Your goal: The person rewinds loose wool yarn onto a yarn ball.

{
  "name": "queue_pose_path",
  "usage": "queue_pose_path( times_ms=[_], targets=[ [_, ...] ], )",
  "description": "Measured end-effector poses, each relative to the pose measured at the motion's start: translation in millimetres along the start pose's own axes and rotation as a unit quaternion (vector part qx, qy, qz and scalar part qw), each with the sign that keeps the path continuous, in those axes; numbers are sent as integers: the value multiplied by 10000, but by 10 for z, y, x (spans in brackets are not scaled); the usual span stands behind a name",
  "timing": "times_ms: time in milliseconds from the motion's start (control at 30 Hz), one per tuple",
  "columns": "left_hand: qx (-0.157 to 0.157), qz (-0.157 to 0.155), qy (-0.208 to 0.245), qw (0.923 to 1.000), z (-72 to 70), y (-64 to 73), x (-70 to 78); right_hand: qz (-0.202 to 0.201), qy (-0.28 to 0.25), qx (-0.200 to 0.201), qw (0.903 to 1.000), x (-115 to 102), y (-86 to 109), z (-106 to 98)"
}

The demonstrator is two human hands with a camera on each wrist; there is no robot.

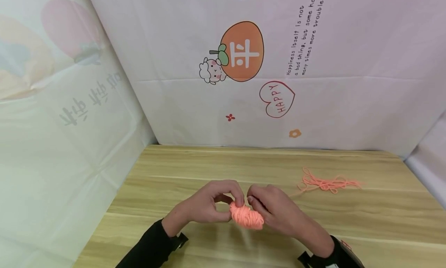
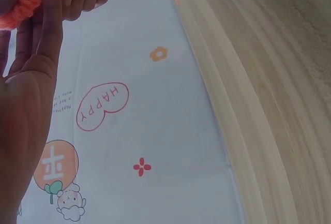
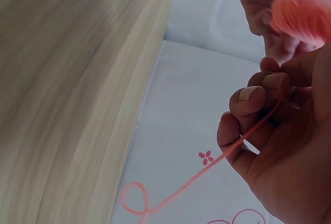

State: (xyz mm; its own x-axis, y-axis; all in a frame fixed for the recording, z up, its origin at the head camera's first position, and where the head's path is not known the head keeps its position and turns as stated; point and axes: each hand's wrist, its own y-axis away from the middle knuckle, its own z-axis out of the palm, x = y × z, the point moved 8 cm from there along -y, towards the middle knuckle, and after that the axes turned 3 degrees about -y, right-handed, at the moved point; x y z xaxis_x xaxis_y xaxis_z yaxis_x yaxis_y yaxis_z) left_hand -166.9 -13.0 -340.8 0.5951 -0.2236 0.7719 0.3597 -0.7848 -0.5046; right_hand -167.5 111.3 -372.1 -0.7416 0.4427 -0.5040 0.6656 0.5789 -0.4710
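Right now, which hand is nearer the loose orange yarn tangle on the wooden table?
Right hand, left of the loose orange yarn tangle; the left hand is farther left.

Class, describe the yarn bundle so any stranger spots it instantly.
Find the wooden table below the printed white cloth. Over its near half, the left hand holds a coral bundle. Unlike the loose strands lying farther right, it is wound into a compact oval.

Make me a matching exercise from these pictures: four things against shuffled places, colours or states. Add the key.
1. Left hand
2. Right hand
3. Loose yarn
4. Heart outline

A. Lies in tangled loops on the table
B. Red, around the word HAPPY
C. Holds the wound yarn bundle
D. Curled around a single strand

Pairs: 1-C, 2-D, 3-A, 4-B
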Motion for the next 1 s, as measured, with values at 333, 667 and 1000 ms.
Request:
queue_pose_path(
  times_ms=[333, 667, 1000],
  targets=[
    [559, 293, -105, 9979, -94, -3, 46, 65, -35, -295, 9995, -9, 28, 101],
    [1226, 337, -361, 9912, -212, -19, 34, -128, -191, -136, 9996, -31, 9, 76],
    [1784, -75, -493, 9827, -302, 18, -55, -14, 141, -220, 9997, -21, 1, 90]
  ],
)
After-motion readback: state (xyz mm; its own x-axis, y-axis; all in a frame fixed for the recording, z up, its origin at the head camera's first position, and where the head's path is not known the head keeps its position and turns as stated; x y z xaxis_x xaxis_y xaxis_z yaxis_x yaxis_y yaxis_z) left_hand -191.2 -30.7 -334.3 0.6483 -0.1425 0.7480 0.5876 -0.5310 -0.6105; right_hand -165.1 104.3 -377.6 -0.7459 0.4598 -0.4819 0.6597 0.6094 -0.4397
